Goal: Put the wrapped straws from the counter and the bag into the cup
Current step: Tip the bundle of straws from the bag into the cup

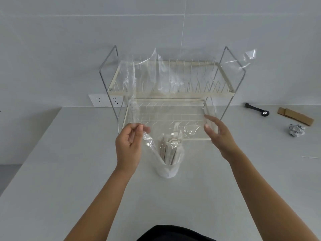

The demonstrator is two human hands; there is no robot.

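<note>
A clear cup [167, 171] stands on the grey counter in front of me, packed with several paper-wrapped straws [171, 148] standing upright. A large clear plastic bag [166, 80] is held up, upside down, above the cup, with its mouth hanging around the straw tops. My left hand [129, 146] pinches the bag's left edge between thumb and fingers. My right hand [219, 134] grips the bag's right edge, fingers curled on the film. The bag looks empty apart from the straw tops under it.
A two-tier wire dish rack [172, 93] stands behind the bag against the tiled wall. At the right lie a black tool [257, 109], a cardboard strip [295, 115] and a crumpled foil ball [296, 130]. A wall socket [106, 100] sits left of the rack.
</note>
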